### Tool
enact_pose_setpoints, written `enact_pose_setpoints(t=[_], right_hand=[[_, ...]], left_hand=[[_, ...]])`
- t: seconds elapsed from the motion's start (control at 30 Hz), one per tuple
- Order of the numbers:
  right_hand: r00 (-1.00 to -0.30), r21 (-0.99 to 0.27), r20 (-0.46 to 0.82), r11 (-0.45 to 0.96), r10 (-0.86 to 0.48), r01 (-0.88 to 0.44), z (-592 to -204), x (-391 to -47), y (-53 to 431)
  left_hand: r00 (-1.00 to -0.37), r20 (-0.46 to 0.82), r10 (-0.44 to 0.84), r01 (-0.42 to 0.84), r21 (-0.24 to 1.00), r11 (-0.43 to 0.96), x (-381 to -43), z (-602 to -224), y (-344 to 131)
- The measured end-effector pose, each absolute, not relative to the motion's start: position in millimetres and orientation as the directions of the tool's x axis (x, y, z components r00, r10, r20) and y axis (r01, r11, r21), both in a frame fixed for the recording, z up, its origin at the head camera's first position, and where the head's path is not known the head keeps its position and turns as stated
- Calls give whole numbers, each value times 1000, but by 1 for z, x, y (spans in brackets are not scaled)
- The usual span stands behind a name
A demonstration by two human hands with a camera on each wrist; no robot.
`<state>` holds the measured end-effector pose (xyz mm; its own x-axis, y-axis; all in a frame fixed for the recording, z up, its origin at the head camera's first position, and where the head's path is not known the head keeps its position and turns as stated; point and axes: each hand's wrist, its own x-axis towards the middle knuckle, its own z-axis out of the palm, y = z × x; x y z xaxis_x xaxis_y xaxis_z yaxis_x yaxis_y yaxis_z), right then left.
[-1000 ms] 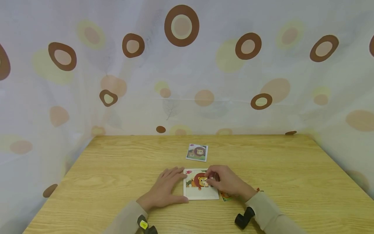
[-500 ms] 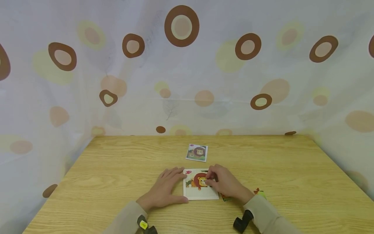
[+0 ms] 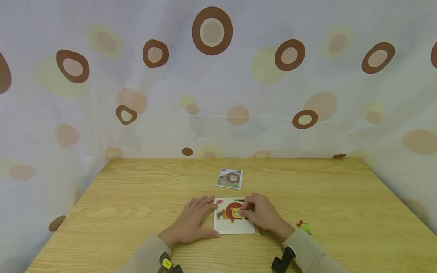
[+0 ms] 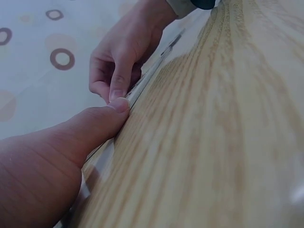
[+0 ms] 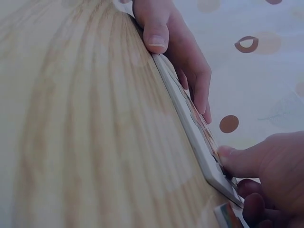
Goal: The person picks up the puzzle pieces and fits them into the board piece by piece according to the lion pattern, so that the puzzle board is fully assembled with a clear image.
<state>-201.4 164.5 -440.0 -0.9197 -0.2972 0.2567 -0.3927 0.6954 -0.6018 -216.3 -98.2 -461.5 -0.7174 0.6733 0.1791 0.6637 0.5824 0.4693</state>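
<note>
Fitting step, I'd say: left hand [image 3: 192, 220] spread against the puzzle tray [image 3: 235, 228] on the table [image 3: 136, 212], right hand [image 3: 261, 213] apparently pinching a lion-face piece [image 3: 238, 213] over it (mostly hidden, tbh). Next probably wants edges lined up, then a press.

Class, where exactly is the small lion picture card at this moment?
In the head view, the lion card lies on the wooden table just beyond the white puzzle tray, further left than the right hand.
</note>
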Motion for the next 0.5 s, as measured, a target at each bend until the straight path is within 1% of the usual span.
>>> enact_pose_setpoints(t=[0.3,0.5], right_hand=[[-930,-596,258,714,-263,-367,-441,-201,162],[-927,-594,257,712,-274,-375,-441,-202,163]], left_hand=[[-712,183,678,672,460,581,-216,-460,-96],[-714,175,677,669,457,587,-215,-460,-95]])
